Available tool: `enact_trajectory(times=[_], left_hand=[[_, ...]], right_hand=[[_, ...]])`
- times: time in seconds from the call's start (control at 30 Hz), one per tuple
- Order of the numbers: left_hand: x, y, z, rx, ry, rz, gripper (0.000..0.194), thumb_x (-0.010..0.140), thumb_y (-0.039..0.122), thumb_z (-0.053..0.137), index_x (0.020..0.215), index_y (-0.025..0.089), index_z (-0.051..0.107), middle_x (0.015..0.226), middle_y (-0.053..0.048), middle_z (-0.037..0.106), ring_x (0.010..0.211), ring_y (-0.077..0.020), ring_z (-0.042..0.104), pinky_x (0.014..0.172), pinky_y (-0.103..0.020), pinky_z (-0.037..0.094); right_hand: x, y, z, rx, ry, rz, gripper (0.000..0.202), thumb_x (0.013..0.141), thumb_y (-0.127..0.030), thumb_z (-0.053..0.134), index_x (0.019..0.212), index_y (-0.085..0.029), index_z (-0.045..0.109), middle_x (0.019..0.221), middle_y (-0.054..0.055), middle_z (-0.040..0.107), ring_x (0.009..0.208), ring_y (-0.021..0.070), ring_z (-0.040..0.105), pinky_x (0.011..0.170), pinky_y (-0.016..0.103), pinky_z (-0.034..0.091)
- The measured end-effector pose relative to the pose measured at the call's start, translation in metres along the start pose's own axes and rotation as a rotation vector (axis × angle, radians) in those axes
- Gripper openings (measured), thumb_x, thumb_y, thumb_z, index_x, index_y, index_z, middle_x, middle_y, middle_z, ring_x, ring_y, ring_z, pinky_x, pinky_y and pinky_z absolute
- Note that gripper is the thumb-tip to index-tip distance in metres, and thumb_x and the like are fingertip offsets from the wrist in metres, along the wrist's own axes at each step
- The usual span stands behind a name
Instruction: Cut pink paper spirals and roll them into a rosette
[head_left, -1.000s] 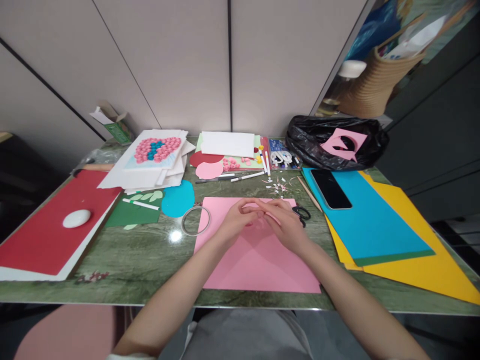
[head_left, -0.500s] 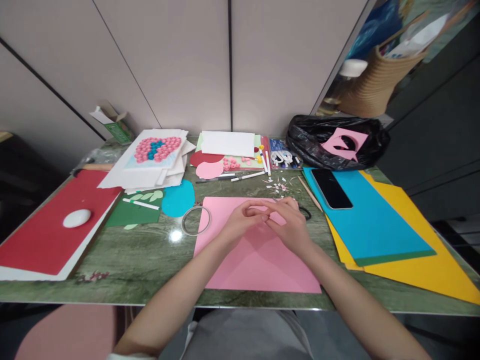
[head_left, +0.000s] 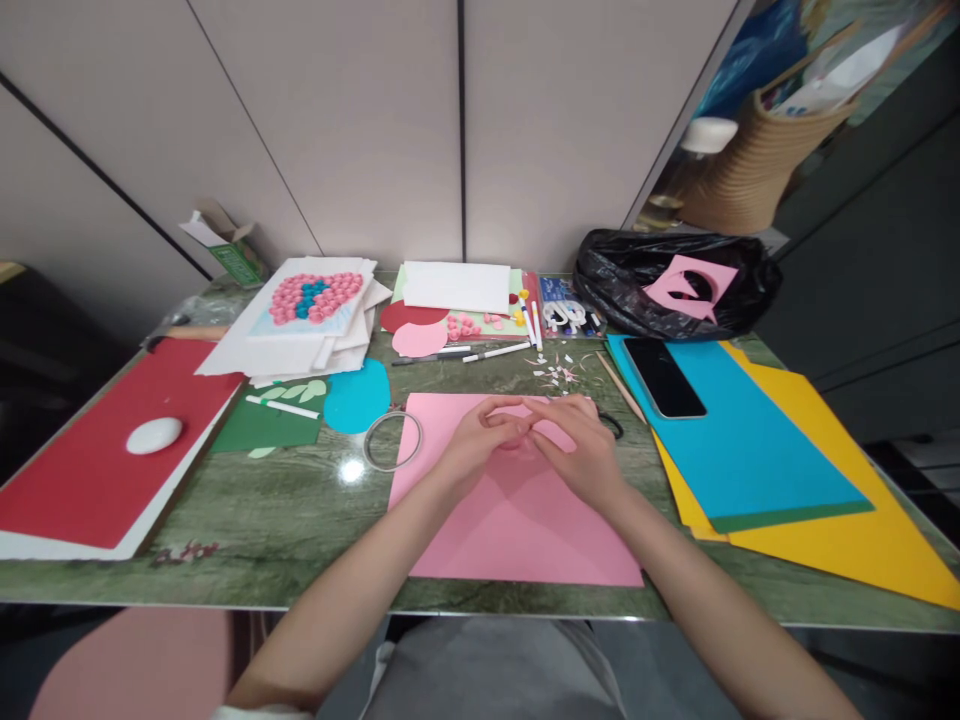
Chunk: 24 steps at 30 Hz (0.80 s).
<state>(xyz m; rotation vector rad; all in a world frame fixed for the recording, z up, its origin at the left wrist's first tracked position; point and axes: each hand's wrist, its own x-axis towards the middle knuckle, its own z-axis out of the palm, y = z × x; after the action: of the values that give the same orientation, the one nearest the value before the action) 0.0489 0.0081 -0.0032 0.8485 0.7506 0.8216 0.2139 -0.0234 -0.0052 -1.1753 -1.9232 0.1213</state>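
Note:
Over the upper part of a pink sheet [head_left: 517, 530], my left hand [head_left: 484, 440] and my right hand [head_left: 585, 450] meet at the fingertips. A small pink paper piece [head_left: 516, 440] shows between them, partly covered by fingers. The left fingers close on it from one side and the right thumb and fingers from the other. Its exact shape is hard to make out against the sheet. Beside the left hand a grey ring [head_left: 392, 468] overlaps the sheet's edge, and a black loop [head_left: 613, 426] lies just past the right hand.
Blue sheet [head_left: 750, 440] with a phone [head_left: 664, 377] at right; black bag [head_left: 600, 285] behind. Red sheet [head_left: 97, 470] with a white oval object [head_left: 154, 436] at left. Paper stack [head_left: 232, 340] with pink and blue rolls, pens [head_left: 496, 352] and paper scraps [head_left: 559, 374] farther back.
The fingers of both hands have shifted slightly, and more of the pink piece shows between them. The things on the table have stayed in place.

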Motion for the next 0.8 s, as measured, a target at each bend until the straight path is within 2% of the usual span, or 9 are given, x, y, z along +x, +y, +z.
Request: enact_trajectory(times=[0.23, 0.5, 0.67, 0.8], left_hand=[[0.0003, 0.0001, -0.0003, 0.018, 0.023, 0.011, 0.040, 0.067, 0.025, 0.075, 0.103, 0.017, 0.061, 0.076, -0.001, 0.068, 0.065, -0.0105, 0.062, 0.068, -0.025, 0.044], [0.0022, 0.0005, 0.0009, 0.009, 0.005, 0.018, 0.041, 0.065, 0.026, 0.076, 0.102, 0.017, 0.059, 0.072, 0.001, 0.066, 0.060, -0.0088, 0.059, 0.061, -0.023, 0.044], [0.0008, 0.0003, -0.0001, 0.120, 0.001, 0.037, 0.042, 0.069, 0.030, 0.075, 0.105, 0.017, 0.058, 0.077, -0.002, 0.067, 0.061, -0.0093, 0.059, 0.061, -0.023, 0.046], [0.0033, 0.0050, -0.0009, 0.264, 0.038, 0.141, 0.041, 0.069, 0.032, 0.075, 0.103, 0.016, 0.060, 0.083, -0.006, 0.069, 0.071, -0.0142, 0.063, 0.064, -0.025, 0.047]], right_hand=[[-0.0012, 0.0005, 0.0027, 0.018, 0.020, 0.004, 0.042, 0.086, -0.014, 0.057, 0.125, -0.031, 0.057, 0.097, 0.003, 0.069, 0.094, 0.0208, 0.057, 0.082, 0.038, 0.048], [-0.0014, 0.0007, 0.0023, 0.056, -0.117, 0.035, 0.046, 0.090, -0.011, 0.049, 0.131, -0.032, 0.053, 0.099, 0.005, 0.066, 0.096, 0.0197, 0.056, 0.083, 0.037, 0.048], [-0.0029, -0.0020, 0.0026, 0.042, -0.074, 0.107, 0.041, 0.087, -0.016, 0.055, 0.126, -0.030, 0.058, 0.095, 0.005, 0.067, 0.094, 0.0207, 0.056, 0.081, 0.037, 0.047], [-0.0020, -0.0043, 0.0037, 0.028, -0.021, 0.129, 0.039, 0.084, -0.017, 0.059, 0.122, -0.028, 0.060, 0.087, 0.003, 0.070, 0.087, 0.0211, 0.057, 0.081, 0.038, 0.046]])
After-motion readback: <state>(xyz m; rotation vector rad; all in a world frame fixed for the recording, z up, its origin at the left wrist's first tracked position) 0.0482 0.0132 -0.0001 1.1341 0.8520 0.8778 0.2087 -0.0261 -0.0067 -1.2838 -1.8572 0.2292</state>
